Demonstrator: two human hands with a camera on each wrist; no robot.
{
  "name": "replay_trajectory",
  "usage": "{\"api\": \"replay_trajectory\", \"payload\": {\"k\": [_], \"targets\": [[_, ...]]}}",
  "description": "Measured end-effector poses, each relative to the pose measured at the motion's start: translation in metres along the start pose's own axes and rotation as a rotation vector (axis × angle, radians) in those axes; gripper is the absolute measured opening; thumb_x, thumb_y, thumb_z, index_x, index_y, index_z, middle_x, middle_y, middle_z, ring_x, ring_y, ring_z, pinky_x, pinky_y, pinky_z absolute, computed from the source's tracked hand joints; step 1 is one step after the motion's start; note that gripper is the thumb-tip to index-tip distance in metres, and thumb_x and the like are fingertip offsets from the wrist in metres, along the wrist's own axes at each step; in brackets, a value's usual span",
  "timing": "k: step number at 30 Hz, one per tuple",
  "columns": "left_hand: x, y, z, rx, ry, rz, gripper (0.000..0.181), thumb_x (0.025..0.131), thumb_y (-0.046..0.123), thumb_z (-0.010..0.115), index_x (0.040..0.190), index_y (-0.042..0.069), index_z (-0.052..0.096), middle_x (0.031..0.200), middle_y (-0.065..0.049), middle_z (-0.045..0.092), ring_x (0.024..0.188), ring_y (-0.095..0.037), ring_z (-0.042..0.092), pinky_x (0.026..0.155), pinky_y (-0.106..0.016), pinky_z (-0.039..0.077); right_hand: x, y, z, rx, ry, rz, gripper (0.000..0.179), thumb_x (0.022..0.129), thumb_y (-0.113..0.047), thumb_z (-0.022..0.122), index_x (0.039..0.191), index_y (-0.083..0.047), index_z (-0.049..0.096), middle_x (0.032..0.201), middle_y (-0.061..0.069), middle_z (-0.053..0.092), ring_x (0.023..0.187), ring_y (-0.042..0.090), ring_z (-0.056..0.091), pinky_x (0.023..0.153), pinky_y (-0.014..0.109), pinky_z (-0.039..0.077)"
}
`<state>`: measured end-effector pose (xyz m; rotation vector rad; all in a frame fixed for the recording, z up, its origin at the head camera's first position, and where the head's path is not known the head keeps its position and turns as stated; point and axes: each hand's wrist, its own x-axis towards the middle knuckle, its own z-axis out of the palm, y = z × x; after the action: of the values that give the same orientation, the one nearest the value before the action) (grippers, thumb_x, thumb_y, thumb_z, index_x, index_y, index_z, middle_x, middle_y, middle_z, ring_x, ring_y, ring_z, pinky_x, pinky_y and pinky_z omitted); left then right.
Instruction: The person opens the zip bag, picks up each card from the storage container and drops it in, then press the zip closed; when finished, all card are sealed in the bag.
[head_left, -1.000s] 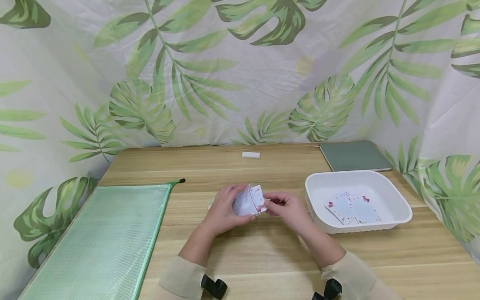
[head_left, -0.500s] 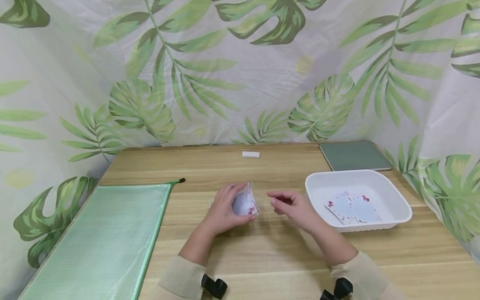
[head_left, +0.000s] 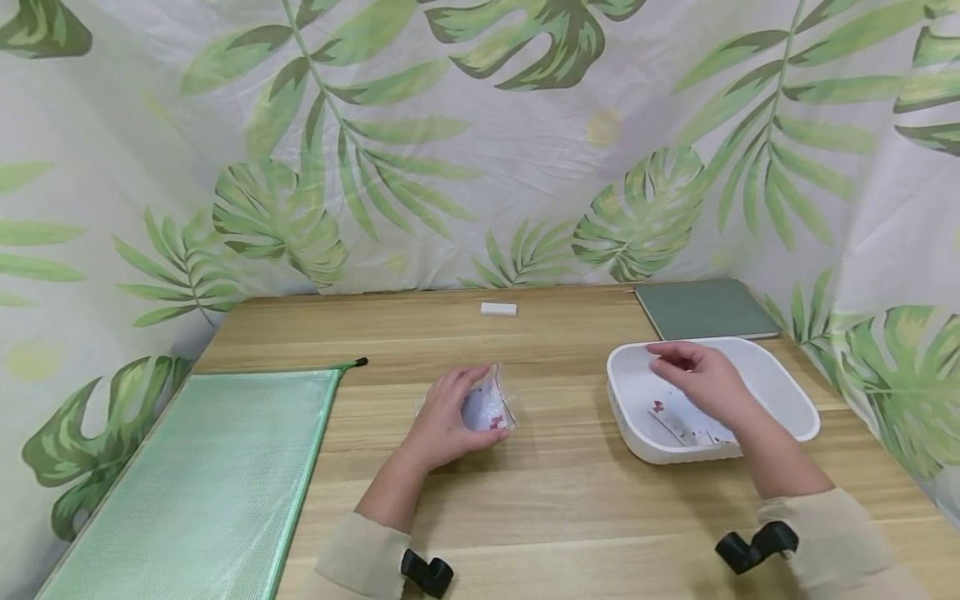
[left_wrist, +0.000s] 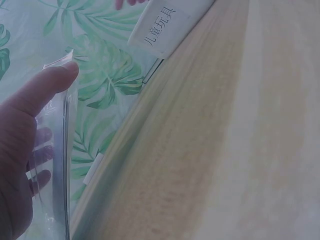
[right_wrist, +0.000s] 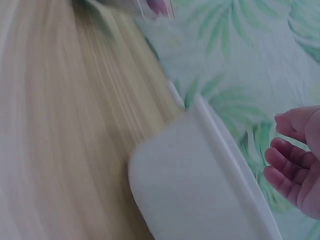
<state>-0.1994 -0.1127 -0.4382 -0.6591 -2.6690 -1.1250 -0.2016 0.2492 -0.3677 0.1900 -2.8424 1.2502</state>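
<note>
My left hand grips a small clear plastic bag above the table, thumb on one side and fingers on the other. Inside the bag lie white cards with red prints; how many, I cannot tell. In the left wrist view the bag stands edge-on beside the thumb. My right hand hovers over a white plastic basket, fingers loosely bent with nothing in them. White printed cards lie in the basket, partly hidden by that hand. The right wrist view shows the bare right hand above the basket's rim.
A green mesh zip pouch lies at the left of the wooden table. Toward the back sit a small white block and, at right, a grey-green notebook. Leaf-patterned cloth hangs behind the table.
My right hand has let go of the card at the bag's opening and moved right, over the basket. The card now sits within the bag. My left hand has stayed in place.
</note>
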Motion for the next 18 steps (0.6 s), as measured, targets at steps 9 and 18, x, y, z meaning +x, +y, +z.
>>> {"api": "replay_trajectory", "payload": {"k": [9, 18], "targets": [[-0.001, -0.001, 0.001, -0.003, 0.000, 0.007, 0.090, 0.065, 0.040, 0.086, 0.143, 0.014, 0.049, 0.133, -0.009, 0.055, 0.124, -0.030, 0.050, 0.101, -0.051, 0.042, 0.008, 0.068, -0.045, -0.134, -0.118, 0.177, 0.053, 0.098, -0.033, 0.057, 0.136, 0.004, 0.052, 0.115, 0.022, 0.060, 0.094, 0.026, 0.055, 0.071, 0.027, 0.050], [-0.001, 0.000, 0.001, 0.003, -0.011, -0.012, 0.090, 0.066, 0.040, 0.086, 0.144, 0.015, 0.048, 0.135, -0.010, 0.054, 0.125, -0.030, 0.049, 0.102, -0.052, 0.041, 0.013, 0.101, -0.052, -0.312, -0.277, 0.185, 0.056, 0.088, -0.024, 0.069, 0.129, 0.011, 0.054, 0.119, 0.034, 0.057, 0.106, 0.043, 0.054, 0.092, 0.056, 0.044]]}}
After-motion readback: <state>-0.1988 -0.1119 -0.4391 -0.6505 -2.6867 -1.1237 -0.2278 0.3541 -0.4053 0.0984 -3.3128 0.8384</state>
